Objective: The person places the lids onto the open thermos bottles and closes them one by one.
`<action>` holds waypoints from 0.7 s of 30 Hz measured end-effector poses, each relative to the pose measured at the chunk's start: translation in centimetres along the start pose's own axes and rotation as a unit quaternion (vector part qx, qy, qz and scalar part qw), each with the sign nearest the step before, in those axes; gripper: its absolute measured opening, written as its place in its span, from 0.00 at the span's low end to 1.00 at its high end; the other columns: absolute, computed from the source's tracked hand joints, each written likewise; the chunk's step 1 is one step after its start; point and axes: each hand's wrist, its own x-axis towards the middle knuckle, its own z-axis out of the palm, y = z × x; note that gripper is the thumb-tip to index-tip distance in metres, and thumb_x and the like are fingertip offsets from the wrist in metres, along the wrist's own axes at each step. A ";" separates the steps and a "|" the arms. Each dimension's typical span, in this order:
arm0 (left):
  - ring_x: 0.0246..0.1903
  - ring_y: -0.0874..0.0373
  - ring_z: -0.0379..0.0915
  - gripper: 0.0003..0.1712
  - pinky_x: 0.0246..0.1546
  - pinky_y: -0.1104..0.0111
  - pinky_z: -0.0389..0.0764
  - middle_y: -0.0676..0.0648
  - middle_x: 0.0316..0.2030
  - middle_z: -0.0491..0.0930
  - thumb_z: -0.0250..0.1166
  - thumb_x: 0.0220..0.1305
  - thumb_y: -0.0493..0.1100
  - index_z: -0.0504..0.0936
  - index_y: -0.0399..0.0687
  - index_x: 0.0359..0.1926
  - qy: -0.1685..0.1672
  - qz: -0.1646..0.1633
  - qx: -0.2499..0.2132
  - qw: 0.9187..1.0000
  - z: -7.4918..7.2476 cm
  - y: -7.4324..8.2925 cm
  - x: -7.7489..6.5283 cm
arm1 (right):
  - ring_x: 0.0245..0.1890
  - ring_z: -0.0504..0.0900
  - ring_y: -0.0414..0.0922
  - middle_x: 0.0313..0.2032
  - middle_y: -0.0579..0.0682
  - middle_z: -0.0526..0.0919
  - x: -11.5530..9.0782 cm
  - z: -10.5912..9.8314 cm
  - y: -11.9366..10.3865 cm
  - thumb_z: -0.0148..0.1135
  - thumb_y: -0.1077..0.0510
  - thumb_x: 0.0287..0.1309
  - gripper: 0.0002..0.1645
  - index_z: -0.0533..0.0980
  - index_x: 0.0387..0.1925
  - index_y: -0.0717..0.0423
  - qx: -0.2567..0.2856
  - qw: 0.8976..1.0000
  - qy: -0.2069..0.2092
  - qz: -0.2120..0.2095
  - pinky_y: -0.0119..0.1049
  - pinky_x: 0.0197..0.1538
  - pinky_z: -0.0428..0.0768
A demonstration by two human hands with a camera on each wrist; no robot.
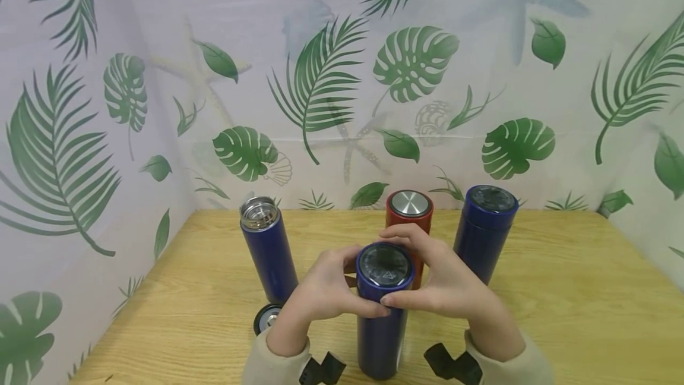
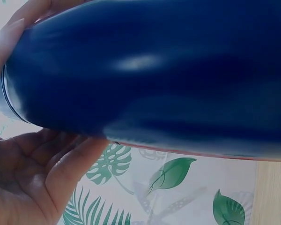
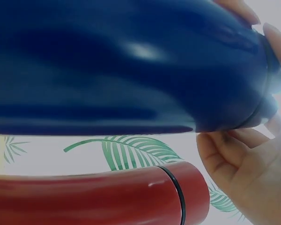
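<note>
A blue thermos [image 1: 380, 340] with a glossy black disc on its lid [image 1: 386, 265] stands upright at the near middle of the wooden table. My left hand [image 1: 328, 290] grips its upper part from the left, thumb across the front. From the right, my right hand [image 1: 446, 278] curls round the top, its thumb in front and its fingers behind the lid. Both thumb tips almost meet on the near side. In the right wrist view the seam under the lid shows beside the right fingers. A red thermos [image 3: 107, 194] stands just behind, partly hidden by the right hand.
On the left stands an uncapped blue thermos [image 1: 269, 257] with a bare steel mouth. A round dark cap [image 1: 265, 317] lies before it, partly behind my left wrist. Another lidded blue thermos [image 1: 485, 236] stands back right. Leaf-patterned cloth [image 1: 342, 106] hangs behind the table [image 1: 176, 308].
</note>
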 end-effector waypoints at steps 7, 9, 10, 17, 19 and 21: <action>0.38 0.60 0.75 0.33 0.38 0.69 0.77 0.50 0.40 0.77 0.74 0.36 0.34 0.73 0.42 0.49 0.002 0.000 0.006 1.000 -0.2 0.0 -0.1 | 0.39 0.77 0.44 0.43 0.54 0.76 0.2 0.3 -0.1 0.73 0.64 0.35 0.42 0.62 0.54 0.58 -0.001 1.000 -0.002 -0.008 0.35 0.41 0.76; 0.39 0.60 0.75 0.33 0.38 0.68 0.76 0.50 0.40 0.77 0.73 0.36 0.34 0.73 0.43 0.49 0.000 0.001 0.006 1.000 -0.3 0.0 -0.1 | 0.39 0.77 0.44 0.42 0.53 0.76 0.2 0.4 -0.1 0.72 0.63 0.35 0.41 0.62 0.54 0.57 -0.004 1.000 -0.004 -0.008 0.35 0.40 0.76; 0.39 0.60 0.75 0.33 0.38 0.68 0.76 0.50 0.41 0.77 0.73 0.37 0.34 0.73 0.43 0.50 0.000 0.003 0.007 1.000 -0.4 0.0 -0.1 | 0.39 0.77 0.43 0.42 0.53 0.76 0.3 0.5 -0.1 0.72 0.63 0.36 0.41 0.62 0.54 0.57 -0.004 1.000 -0.005 -0.006 0.35 0.40 0.76; 0.39 0.61 0.75 0.33 0.37 0.68 0.77 0.52 0.41 0.77 0.73 0.38 0.35 0.73 0.45 0.50 0.012 0.012 0.028 0.999 -0.6 0.1 -0.3 | 0.39 0.76 0.43 0.43 0.51 0.76 0.3 0.6 -0.2 0.70 0.62 0.40 0.38 0.63 0.54 0.58 -0.039 0.999 -0.009 -0.003 0.36 0.40 0.76; 0.40 0.61 0.74 0.33 0.37 0.68 0.77 0.52 0.41 0.77 0.73 0.38 0.36 0.73 0.46 0.50 0.023 0.009 0.034 0.999 -0.8 0.1 -0.3 | 0.39 0.76 0.42 0.45 0.50 0.75 0.3 0.5 -0.4 0.70 0.61 0.40 0.38 0.63 0.55 0.57 -0.064 0.998 -0.002 0.005 0.37 0.40 0.76; 0.40 0.61 0.74 0.33 0.37 0.67 0.77 0.52 0.42 0.77 0.73 0.38 0.37 0.73 0.46 0.51 0.038 0.005 0.039 0.998 -1.0 0.1 -0.3 | 0.40 0.76 0.41 0.46 0.50 0.74 0.2 0.4 -0.6 0.70 0.61 0.40 0.38 0.64 0.54 0.57 -0.084 0.996 0.006 0.014 0.37 0.41 0.76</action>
